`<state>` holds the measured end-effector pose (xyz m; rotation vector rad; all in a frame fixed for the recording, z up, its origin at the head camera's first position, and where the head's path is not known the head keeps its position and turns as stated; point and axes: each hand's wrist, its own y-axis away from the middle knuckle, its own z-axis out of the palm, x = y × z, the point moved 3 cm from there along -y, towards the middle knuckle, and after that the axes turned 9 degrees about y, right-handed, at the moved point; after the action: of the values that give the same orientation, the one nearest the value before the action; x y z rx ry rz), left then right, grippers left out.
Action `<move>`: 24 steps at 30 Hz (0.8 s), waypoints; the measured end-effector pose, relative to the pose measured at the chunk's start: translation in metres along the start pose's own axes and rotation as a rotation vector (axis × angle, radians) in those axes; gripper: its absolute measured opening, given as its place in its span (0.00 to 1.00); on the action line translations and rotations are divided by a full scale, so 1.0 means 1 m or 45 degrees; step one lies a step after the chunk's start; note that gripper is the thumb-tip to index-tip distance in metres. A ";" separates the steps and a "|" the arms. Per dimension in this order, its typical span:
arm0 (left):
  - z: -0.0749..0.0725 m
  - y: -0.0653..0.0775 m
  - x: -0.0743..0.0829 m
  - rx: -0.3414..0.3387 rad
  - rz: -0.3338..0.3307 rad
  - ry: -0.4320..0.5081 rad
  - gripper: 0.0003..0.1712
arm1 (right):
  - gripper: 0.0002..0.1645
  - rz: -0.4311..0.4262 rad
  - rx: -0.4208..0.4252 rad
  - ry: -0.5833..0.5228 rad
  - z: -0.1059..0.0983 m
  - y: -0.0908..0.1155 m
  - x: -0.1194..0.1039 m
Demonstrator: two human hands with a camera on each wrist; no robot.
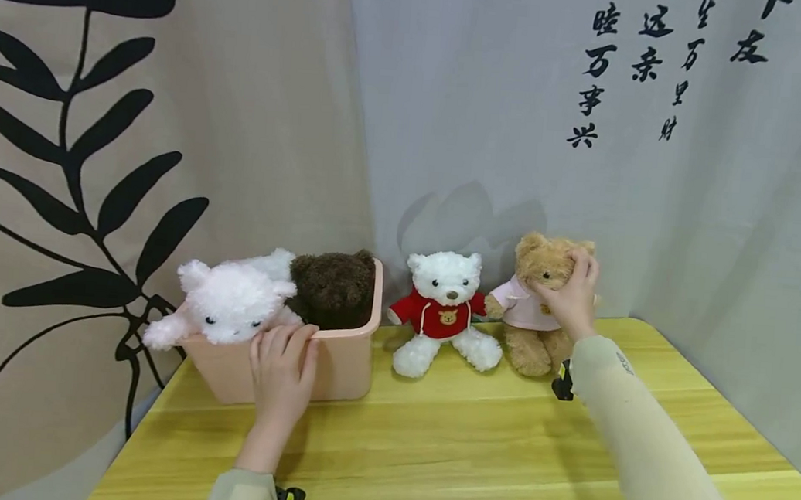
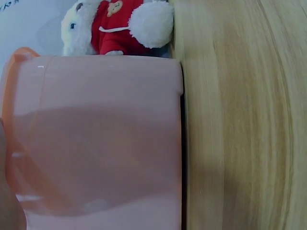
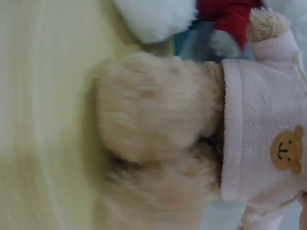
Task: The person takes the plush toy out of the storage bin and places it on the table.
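My left hand (image 1: 282,373) holds the front rim of a pink plastic bin (image 1: 345,366) at the table's left, fingers over the edge. A pale pink-white plush (image 1: 229,300) leans over that rim beside my fingers, and a dark brown plush (image 1: 333,288) sits further right in the bin. On the right, my right hand (image 1: 574,297) grips the head of a tan teddy bear (image 1: 532,309) in a pale pink top. Its legs (image 3: 153,105) are close to the table in the right wrist view. Part of its face is hidden by my hand.
A white teddy bear (image 1: 445,315) in a red hoodie sits between the bin and the tan bear. The wooden table (image 1: 428,453) ends at a curtain (image 1: 466,115) behind, printed with dark leaves and characters. Another light plush (image 1: 275,263) shows partly inside the bin.
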<state>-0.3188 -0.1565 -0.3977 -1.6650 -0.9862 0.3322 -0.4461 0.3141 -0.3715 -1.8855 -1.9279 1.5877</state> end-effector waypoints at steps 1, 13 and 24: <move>-0.001 0.000 0.000 0.003 0.001 -0.001 0.10 | 0.46 -0.015 -0.018 0.011 0.006 0.003 0.001; -0.002 -0.003 0.001 0.051 0.036 0.002 0.10 | 0.57 0.038 -0.267 0.056 0.035 0.003 0.000; -0.001 -0.002 0.000 0.005 0.019 -0.014 0.10 | 0.60 0.047 -0.340 0.093 0.029 -0.006 -0.001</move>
<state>-0.3185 -0.1568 -0.3958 -1.6698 -0.9808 0.3534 -0.4683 0.2977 -0.3809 -2.0508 -2.1788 1.3035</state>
